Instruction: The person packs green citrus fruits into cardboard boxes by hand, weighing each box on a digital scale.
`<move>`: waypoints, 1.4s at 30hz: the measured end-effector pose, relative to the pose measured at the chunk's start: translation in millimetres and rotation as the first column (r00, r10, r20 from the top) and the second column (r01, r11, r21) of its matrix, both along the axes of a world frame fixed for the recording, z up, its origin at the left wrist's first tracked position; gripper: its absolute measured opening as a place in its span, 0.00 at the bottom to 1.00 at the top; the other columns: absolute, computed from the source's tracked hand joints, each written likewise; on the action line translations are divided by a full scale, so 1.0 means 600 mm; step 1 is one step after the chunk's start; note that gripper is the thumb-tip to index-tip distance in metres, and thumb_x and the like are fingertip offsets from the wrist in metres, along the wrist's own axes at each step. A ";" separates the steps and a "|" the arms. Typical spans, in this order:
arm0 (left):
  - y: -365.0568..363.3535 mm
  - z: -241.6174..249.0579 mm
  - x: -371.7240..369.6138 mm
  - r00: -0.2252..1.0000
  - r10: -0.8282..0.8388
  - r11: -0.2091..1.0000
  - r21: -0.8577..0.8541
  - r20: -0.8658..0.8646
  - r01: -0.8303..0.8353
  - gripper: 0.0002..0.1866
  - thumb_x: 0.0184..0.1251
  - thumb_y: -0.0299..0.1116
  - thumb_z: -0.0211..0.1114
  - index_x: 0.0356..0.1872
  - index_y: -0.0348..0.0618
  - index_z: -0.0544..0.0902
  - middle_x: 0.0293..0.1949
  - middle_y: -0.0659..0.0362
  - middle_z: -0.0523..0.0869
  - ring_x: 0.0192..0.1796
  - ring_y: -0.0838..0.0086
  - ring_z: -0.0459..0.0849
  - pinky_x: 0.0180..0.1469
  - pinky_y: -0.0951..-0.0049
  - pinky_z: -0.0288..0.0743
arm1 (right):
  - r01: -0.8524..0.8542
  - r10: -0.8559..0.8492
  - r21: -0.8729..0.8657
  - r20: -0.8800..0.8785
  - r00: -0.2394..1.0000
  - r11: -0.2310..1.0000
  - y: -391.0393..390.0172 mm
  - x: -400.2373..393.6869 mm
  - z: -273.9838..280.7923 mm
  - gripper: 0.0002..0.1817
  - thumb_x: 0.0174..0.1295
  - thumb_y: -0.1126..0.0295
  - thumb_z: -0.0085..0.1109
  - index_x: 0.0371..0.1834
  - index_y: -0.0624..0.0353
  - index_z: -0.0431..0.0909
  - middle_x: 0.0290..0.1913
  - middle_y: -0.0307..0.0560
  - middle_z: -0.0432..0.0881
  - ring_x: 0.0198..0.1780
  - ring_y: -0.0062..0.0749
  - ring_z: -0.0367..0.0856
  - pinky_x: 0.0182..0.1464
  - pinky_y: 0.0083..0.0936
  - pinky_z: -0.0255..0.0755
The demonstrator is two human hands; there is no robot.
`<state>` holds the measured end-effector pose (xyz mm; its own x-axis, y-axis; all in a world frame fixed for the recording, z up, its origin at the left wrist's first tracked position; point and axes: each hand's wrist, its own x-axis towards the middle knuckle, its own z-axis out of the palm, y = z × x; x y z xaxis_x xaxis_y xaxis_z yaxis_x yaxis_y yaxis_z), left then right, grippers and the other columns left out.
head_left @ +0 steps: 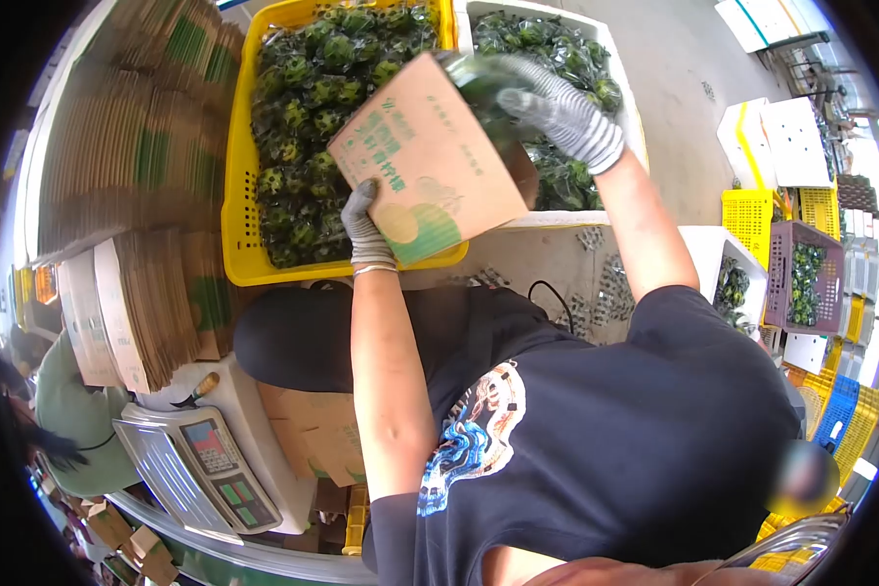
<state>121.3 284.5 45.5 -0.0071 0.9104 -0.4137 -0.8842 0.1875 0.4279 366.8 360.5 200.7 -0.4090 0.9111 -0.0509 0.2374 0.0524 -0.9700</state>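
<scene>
My left hand, in a grey striped glove, grips the lower left edge of a brown cardboard box printed in green, with the thumb on its face. The box is tilted above the crates. My right hand, gloved alike, is at the far side of the box, its fingers blurred over a clear bag of green fruit. Under the box stands a yellow crate full of bagged green fruit. A white foam box beside it holds more such bags.
Stacks of flattened cardboard boxes line the left. A scale stands at lower left, with a wooden-handled tool by it. A person in a green shirt is close by. More crates stand at right.
</scene>
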 end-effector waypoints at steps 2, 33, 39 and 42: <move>-0.001 -0.011 -0.006 0.995 0.101 0.994 0.037 -0.015 -0.100 0.33 0.48 0.39 0.70 0.55 0.31 0.72 0.46 0.46 0.80 0.48 0.54 0.80 0.54 0.54 0.76 | 0.233 -0.235 -0.048 -0.053 0.971 0.971 -0.008 -0.002 -0.009 0.23 0.62 0.54 0.59 0.55 0.56 0.74 0.50 0.48 0.81 0.45 0.36 0.81 0.44 0.31 0.78; -0.061 0.082 -0.032 0.957 0.271 0.944 0.163 0.107 -0.286 0.38 0.46 0.48 0.69 0.58 0.37 0.71 0.52 0.49 0.78 0.54 0.53 0.76 0.59 0.52 0.70 | -0.099 0.051 -0.024 0.959 0.278 0.995 -0.009 0.087 -0.197 0.34 0.43 0.63 0.66 0.60 0.47 0.70 0.52 0.59 0.78 0.55 0.47 0.78 0.56 0.37 0.72; -0.035 0.042 -0.046 0.918 0.275 0.883 0.302 0.285 -0.358 0.39 0.41 0.44 0.74 0.57 0.36 0.73 0.50 0.49 0.81 0.51 0.55 0.79 0.56 0.54 0.74 | 0.241 -0.180 0.210 -0.272 0.945 0.948 -0.041 -0.076 0.033 0.30 0.50 0.69 0.71 0.58 0.58 0.70 0.47 0.49 0.81 0.45 0.30 0.81 0.49 0.26 0.76; -0.032 0.034 -0.047 0.912 0.208 0.840 0.414 0.353 -0.352 0.37 0.48 0.46 0.71 0.58 0.36 0.71 0.50 0.47 0.81 0.49 0.56 0.82 0.54 0.56 0.79 | -0.132 0.123 0.568 0.055 0.991 0.812 -0.040 -0.160 0.109 0.33 0.49 0.64 0.73 0.58 0.62 0.70 0.49 0.51 0.80 0.50 0.33 0.79 0.52 0.28 0.74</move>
